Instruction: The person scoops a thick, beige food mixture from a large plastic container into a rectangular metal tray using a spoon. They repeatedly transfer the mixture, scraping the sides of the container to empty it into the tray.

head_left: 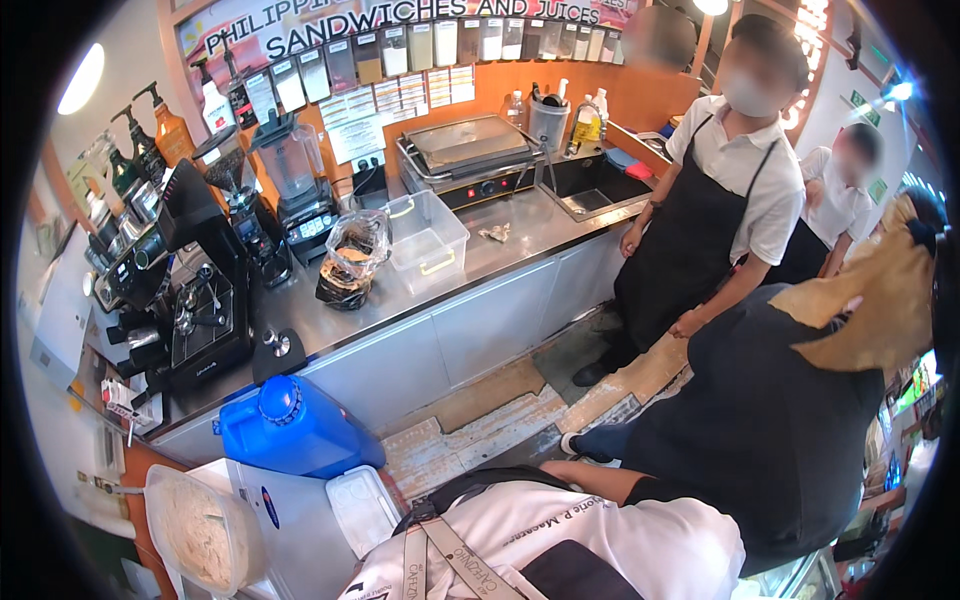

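Though I cannot tell either hand's grip, beside a co-worker's hand a stainless-steel worktop lines an orange wall.

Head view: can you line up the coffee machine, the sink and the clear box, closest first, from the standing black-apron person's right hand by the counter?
From the co-worker's right hand:
1. Sink, right beside it in the counter.
2. Clear box, left of the sink.
3. Coffee machine, way over at the picture's left.
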The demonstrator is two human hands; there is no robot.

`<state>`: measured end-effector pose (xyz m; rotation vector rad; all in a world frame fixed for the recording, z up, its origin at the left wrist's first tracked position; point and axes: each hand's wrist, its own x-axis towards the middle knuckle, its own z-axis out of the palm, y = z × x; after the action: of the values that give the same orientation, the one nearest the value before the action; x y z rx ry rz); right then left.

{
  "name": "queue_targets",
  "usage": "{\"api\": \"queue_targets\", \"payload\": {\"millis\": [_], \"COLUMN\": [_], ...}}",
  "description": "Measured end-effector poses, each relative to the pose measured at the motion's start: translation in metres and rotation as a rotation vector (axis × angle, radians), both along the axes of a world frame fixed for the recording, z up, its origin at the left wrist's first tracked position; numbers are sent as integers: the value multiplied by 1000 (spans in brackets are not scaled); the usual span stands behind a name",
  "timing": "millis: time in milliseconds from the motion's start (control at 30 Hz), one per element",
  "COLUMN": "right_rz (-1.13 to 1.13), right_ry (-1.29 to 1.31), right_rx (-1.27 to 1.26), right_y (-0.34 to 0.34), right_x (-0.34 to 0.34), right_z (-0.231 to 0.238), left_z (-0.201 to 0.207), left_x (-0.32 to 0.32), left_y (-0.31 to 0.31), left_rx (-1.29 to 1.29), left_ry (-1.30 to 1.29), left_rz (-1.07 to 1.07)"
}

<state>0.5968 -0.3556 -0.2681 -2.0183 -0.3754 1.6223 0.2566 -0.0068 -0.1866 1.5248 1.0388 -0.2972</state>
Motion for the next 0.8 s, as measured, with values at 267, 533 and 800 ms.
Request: {"api": "queue_targets", "payload": {"millis": [267, 533, 800], "right_rz": [146, 188, -4], "right_ry": [-838, -895, -1031], "right_rx": [-273, -160, 267], "right_y": [88, 119, 239], "right_x": [39, 11, 17], "right_z": [80, 42, 55], "left_z": [1, 14, 60], "left_x": [-16, -51, -92], "left_y": [-10, -9, -6], "left_rx": [-51, -144, -594], "left_ry": [41, 83, 143], "left_rz": [105, 214, 435]}}
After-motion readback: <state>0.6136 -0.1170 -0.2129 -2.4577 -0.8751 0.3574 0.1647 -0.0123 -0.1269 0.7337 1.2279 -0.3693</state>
